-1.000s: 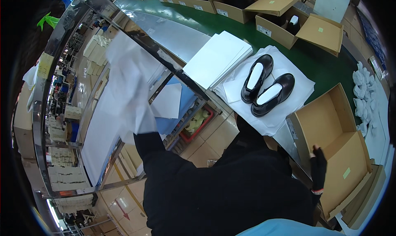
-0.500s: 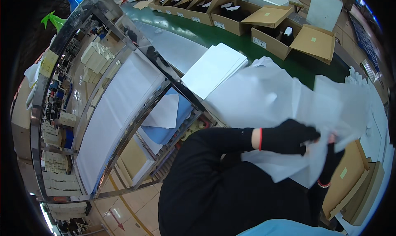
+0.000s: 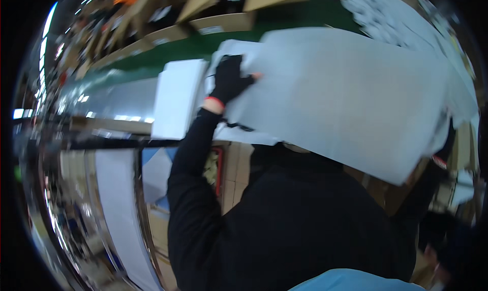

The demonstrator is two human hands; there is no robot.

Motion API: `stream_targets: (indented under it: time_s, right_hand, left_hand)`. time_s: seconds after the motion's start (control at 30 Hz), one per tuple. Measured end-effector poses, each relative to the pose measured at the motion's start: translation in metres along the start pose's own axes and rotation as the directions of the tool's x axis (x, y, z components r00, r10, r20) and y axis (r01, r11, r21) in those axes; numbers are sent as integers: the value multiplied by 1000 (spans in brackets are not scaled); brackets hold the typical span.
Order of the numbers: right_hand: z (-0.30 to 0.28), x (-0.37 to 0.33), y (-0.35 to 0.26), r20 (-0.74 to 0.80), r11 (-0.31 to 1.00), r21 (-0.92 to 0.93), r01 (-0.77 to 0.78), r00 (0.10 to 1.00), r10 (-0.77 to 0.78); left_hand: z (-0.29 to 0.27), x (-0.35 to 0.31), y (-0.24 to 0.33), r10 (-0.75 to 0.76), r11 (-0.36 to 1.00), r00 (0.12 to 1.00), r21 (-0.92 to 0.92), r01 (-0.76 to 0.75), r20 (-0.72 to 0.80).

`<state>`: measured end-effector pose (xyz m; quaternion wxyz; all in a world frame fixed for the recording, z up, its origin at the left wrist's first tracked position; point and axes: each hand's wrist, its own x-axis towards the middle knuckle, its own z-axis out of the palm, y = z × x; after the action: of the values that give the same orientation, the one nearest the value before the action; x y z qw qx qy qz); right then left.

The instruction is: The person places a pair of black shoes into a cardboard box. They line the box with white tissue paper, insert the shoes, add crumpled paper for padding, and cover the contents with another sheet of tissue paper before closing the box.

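Note:
A large translucent white sheet of tissue paper (image 3: pixel 345 98) spreads across the bench, its near edge hanging toward my body. My left hand (image 3: pixel 230 80), in a black fingerless glove, rests at the sheet's left end with the thumb out to the side and nothing gripped. On the far right my right hand is mostly hidden behind the sheet; only its banded wrist and a dark glove part (image 3: pixel 446 143) show, so its fingers cannot be seen. Just left of my left hand stands a stack of white sheets (image 3: pixel 178 98).
Open brown cardboard boxes (image 3: pixel 223 24) line the far side of the green bench (image 3: pixel 325 9). Crumpled white paper (image 3: pixel 376 24) lies at the far right. A metal-framed rack (image 3: pixel 140 199) stands at left. Another person's hand (image 3: pixel 431 255) shows at the lower right.
The crumpled tissue paper between both hands is now spread out wide. My left hand has moved left and away from me, my right hand to the right. The view has turned.

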<state>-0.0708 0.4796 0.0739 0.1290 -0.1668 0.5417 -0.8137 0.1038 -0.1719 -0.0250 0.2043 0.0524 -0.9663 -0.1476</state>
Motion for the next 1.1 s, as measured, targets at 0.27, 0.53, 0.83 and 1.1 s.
stream_targets:
  time_s: [0.27,0.53,0.83,1.1]
  right_hand:
    - [-132,-63,-37,-670,937,-315,-153,735,-105]
    - [-322,-138,-40,274,212,-919,333,924,-266]
    - [-260,-160,-76,-133,-588,-799,-127,991,-32]
    - [30,-76,-121,-237,-423,-750,-509,803,-546]
  left_hand:
    - [8,64,-32,-20,900,914,-390,193,405]
    - [30,115,-70,171,946,955,313,-90,-242]
    - [50,88,48,327,921,913,133,-365,245]
    - [17,42,113,309,945,916,22,-325,255]
